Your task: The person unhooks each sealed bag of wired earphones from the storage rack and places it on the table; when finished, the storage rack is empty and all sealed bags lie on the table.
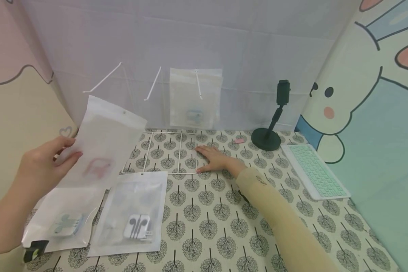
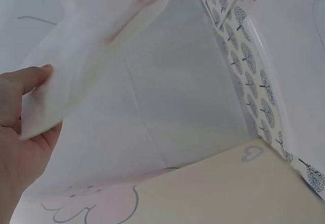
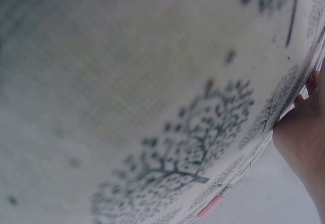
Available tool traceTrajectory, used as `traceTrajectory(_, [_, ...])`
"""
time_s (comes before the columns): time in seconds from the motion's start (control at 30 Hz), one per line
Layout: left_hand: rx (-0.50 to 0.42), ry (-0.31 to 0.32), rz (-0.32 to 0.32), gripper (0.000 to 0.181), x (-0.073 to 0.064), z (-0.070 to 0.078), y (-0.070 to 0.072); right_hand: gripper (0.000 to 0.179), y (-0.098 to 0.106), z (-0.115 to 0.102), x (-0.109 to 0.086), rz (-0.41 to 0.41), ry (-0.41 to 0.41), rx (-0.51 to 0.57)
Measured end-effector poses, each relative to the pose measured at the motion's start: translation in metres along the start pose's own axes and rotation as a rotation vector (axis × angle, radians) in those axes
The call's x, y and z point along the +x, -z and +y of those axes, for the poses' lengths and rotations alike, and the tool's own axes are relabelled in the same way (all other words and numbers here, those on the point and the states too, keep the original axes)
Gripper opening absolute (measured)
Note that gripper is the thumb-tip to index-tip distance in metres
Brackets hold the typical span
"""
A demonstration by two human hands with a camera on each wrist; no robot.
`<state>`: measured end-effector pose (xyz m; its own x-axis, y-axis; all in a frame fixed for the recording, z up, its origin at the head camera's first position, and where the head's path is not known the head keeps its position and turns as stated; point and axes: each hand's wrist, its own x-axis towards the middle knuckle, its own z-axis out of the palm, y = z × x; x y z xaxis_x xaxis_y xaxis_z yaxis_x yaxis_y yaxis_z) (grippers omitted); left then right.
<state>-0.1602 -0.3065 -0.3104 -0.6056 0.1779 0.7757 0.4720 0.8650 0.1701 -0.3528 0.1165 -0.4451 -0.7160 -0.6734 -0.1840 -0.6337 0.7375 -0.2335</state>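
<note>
My left hand [image 1: 42, 162] pinches the lower left edge of a white translucent zip pouch [image 1: 105, 139] between thumb and fingers. The pouch is raised and tilted, and a blurred red-pink item shows through it. On the cloth, my right hand [image 1: 215, 158] lies with fingers extended at the right side of a white wire rack [image 1: 179, 153], its fingertips touching the frame. Three white hooks stand out above the base. From the right one hangs another pouch [image 1: 187, 90] with a bluish item inside. The right wrist view shows this hand [image 3: 307, 132] only partly.
Near the left front lie a pouch with white earphones [image 1: 127, 226] and a pouch with a bluish case [image 1: 40, 234], partly covered by the raised one. To the right are a black stand [image 1: 266, 139], a pink eraser-like block [image 1: 239, 141] and a green-keyed keyboard [image 1: 316, 170].
</note>
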Motion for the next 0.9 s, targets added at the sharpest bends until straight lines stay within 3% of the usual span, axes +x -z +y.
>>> traceTrajectory(0.07, [-0.026, 0.062, -0.048, 0.019, -0.001, 0.002, 0.003, 0.099, 0.000, 0.000, 0.000, 0.004, 0.005, -0.002])
traceTrajectory(0.17, [-0.070, 0.173, -0.119, 0.032, -0.002, 0.006, 0.008, 0.099, 0.001, 0.000, -0.001, 0.003, 0.006, -0.004])
traceTrajectory(0.37, [-0.138, 0.369, -0.263, 0.026, -0.007, 0.015, 0.017, 0.100, 0.000, 0.000, -0.001, 0.000, 0.006, 0.005])
traceTrajectory(0.57, [-0.226, 0.439, -0.274, 0.024, -0.016, 0.023, 0.019, 0.099, 0.000, 0.001, 0.000, 0.012, 0.020, -0.003])
traceTrajectory(0.77, [-0.298, 0.571, -0.317, 0.023, -0.029, 0.028, 0.023, 0.099, 0.001, 0.001, 0.001, 0.013, 0.023, -0.005])
traceTrajectory(0.9, [-0.328, 0.608, -0.344, 0.024, -0.037, 0.032, 0.022, 0.099, 0.001, 0.001, 0.000, 0.014, 0.022, -0.002])
